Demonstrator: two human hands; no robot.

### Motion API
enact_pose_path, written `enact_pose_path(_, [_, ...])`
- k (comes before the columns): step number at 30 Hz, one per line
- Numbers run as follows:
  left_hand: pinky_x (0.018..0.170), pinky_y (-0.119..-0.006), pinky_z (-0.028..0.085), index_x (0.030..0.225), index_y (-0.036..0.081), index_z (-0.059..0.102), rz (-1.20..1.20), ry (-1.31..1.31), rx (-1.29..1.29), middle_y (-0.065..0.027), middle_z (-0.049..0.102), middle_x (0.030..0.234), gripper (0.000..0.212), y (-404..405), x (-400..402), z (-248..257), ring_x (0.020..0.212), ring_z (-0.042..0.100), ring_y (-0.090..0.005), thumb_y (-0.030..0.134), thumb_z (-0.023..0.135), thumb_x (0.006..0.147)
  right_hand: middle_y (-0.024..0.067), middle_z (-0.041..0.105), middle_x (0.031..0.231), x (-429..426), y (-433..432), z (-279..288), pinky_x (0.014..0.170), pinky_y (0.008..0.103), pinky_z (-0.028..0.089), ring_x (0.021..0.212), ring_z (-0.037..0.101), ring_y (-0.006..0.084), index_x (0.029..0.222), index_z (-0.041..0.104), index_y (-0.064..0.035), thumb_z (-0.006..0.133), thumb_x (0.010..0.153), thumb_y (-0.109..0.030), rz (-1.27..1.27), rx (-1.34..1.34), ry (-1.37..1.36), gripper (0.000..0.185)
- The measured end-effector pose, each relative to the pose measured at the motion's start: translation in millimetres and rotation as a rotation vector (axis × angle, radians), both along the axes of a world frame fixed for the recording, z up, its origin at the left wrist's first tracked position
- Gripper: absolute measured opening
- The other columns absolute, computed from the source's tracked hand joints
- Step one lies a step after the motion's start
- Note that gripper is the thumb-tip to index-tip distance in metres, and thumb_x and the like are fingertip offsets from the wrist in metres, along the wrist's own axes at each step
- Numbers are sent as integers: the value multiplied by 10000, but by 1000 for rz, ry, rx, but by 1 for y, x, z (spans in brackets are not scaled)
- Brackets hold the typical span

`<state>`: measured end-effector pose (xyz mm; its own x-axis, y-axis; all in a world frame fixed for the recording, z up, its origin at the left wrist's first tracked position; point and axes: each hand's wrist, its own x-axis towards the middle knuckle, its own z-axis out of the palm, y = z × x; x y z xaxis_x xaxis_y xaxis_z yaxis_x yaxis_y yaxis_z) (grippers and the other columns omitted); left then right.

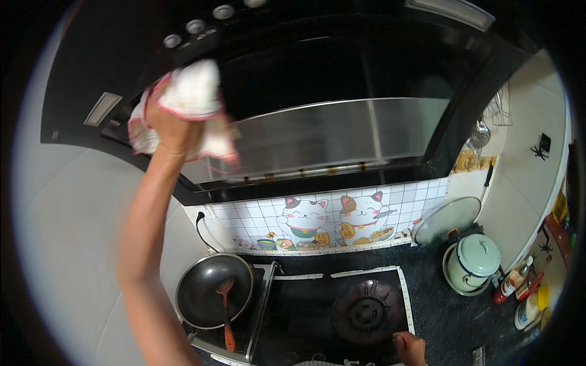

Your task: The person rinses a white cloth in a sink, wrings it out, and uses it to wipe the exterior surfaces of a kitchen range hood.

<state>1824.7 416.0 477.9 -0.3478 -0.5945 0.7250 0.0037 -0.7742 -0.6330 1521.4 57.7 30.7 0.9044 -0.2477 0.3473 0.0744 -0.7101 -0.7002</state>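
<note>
My left hand (172, 129) is raised at the upper left and gripping a white cloth (190, 91) with pink stitched edging. The cloth is bunched around the fingers and blurred, against the left part of a black range hood (293, 59). Round knobs (196, 26) sit on the hood just above it. Low in the view, my right hand (410, 348) is at the right front edge of the black glass cooktop (297, 315). Its fingers look curled and are partly cut off by the frame, so whether it touches the cooktop is unclear.
A wok (197, 293) with a red-brown spatula (225, 315) stands on the left. The right burner (366, 313) is bare. At right are a mint-green lidded pot (478, 256), a glass lid (448, 222) and several bottles (512, 279). A cat-patterned splashback (256, 219) covers the wall.
</note>
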Motion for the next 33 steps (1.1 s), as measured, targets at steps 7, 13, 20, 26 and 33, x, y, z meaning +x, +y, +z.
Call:
enact_pose_path(7, [799, -399, 457, 1032, 47, 616, -436, 106, -73, -132, 638, 955, 395, -173, 6, 0, 915, 588, -314, 294, 655, 726, 117, 665, 734, 14, -13, -27, 582, 326, 519, 661, 666, 240, 884, 641, -27, 545, 862, -123, -64, 140, -40, 137])
enact_pose_path(13, [879, -404, 383, 1171, 123, 514, -499, 263, 12, -148, 479, 1126, 493, -318, -25, 4, 1037, 477, -311, 311, 637, 732, 109, 644, 657, -11, -27, -36, 542, 304, 503, 556, 631, 203, 885, 628, -10, 495, 890, -107, -193, 151, -64, 165])
enact_pose_path(20, [1043, -372, 305, 1043, -17, 617, -553, -216, 184, -158, 528, 1136, 383, -346, 16, -7, 1196, 408, -312, 209, 552, 740, 132, 642, 751, -23, -19, 13, 646, 367, 494, 679, 622, 303, 956, 636, -50, 467, 918, -199, -247, 124, -40, 228])
enact_pose_path(26, [725, -321, 455, 644, 79, 638, -507, -7, 262, -79, 555, 797, 196, -222, -6, 13, 788, 565, -219, 266, 603, 688, 111, 658, 777, 4, 16, 14, 632, 351, 500, 676, 635, 256, 974, 640, -62, 486, 921, -185, -109, 81, -80, 204])
enact_pose_path(33, [672, -388, 472, 1150, 86, 540, -318, -25, 77, -129, 611, 831, 615, 1, 17, 9, 727, 608, -290, 465, 689, 689, 116, 649, 774, 4, 38, 15, 623, 368, 486, 674, 627, 279, 967, 638, -88, 460, 933, -266, -81, 25, -45, 255])
